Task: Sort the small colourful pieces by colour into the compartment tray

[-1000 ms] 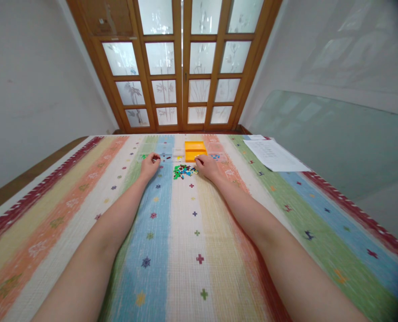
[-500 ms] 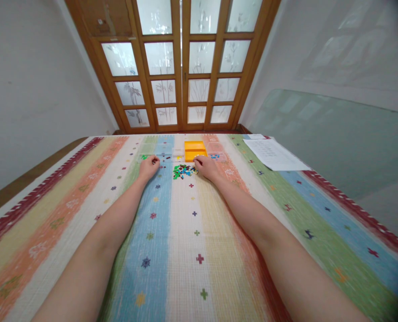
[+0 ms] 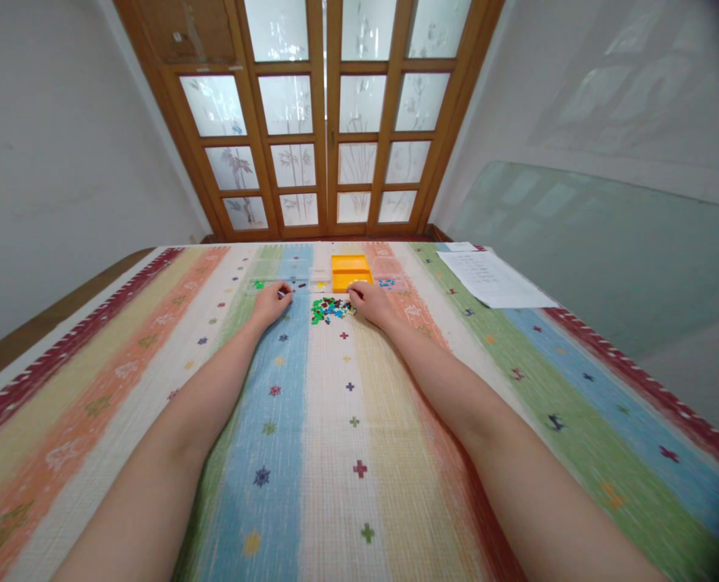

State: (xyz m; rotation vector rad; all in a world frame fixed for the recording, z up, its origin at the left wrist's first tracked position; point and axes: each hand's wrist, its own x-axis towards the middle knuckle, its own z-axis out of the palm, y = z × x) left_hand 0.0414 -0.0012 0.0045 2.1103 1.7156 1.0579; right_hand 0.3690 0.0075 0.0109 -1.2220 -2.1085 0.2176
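Observation:
My left hand (image 3: 273, 302) is closed in a pinch beside a clear plastic box (image 3: 266, 267) that has a few green pieces (image 3: 258, 284) in it. Whatever the fingertips may hold is too small to make out. Close to the orange box (image 3: 348, 264) is my right hand (image 3: 370, 302), its fingers pinched together over the front edge; I cannot make out what is in them. Between the hands lies a loose pile of small green, blue, dark and pale pieces (image 3: 329, 309), on the striped tablecloth (image 3: 329, 404).
Another clear box (image 3: 389, 273), right of the orange one, contains small blue pieces (image 3: 387, 283). Yellow bits (image 3: 321, 284) lie in a small clear box on the other side. Printed sheets (image 3: 493, 279) rest at the far right of the table, before glazed wooden doors (image 3: 329, 162).
My left hand has shifted slightly to the right, its fingers still pinched. My right hand stays at the front of the orange box. The view has moved a little.

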